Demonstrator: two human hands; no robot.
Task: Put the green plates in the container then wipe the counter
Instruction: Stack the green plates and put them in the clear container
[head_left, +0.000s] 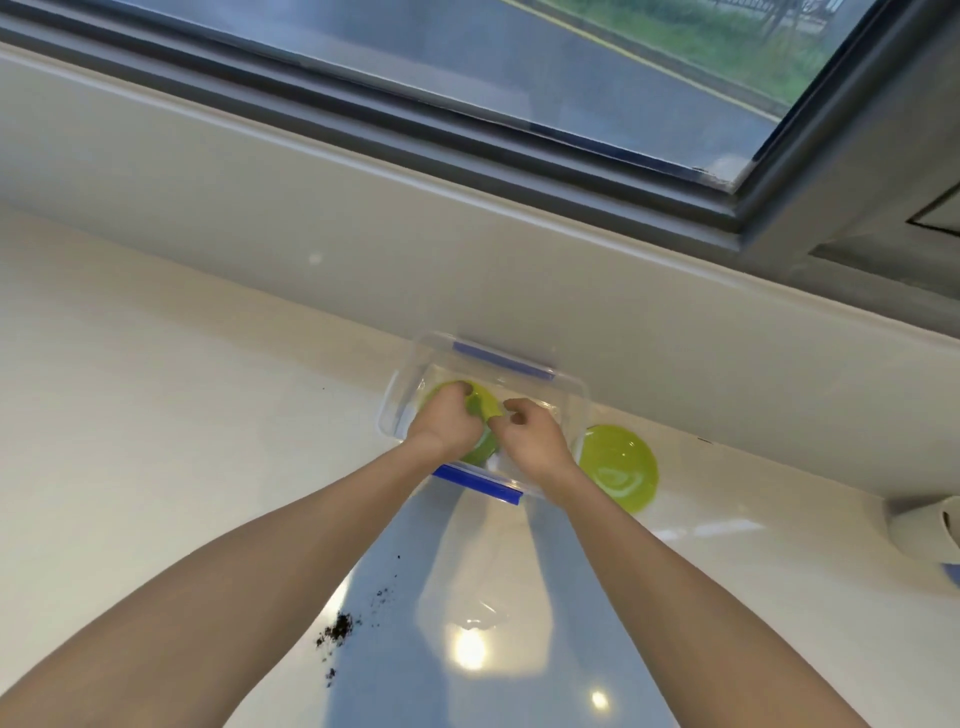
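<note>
**A:** What's happening on the counter (156, 415)?

**B:** Both hands are inside a clear container (410, 379) with blue clips, pushed against the wall under a window. The left hand (447, 423) is closed on a green plate (480, 408) lying in the container. The right hand (530, 436) is right beside it, fingers curled; whether it grips the plate, I cannot tell.

**A:** So which step is this?

**B:** Loading plates, I'd say. A second green plate (621, 467) sits on the counter just right of the container, touching or nearly touching it.

**A:** And next?

**B:** Probably letting go, then lifting that plate in. Dark crumbs (340, 626) near the left forearm await wiping; no cloth is visible.
</note>
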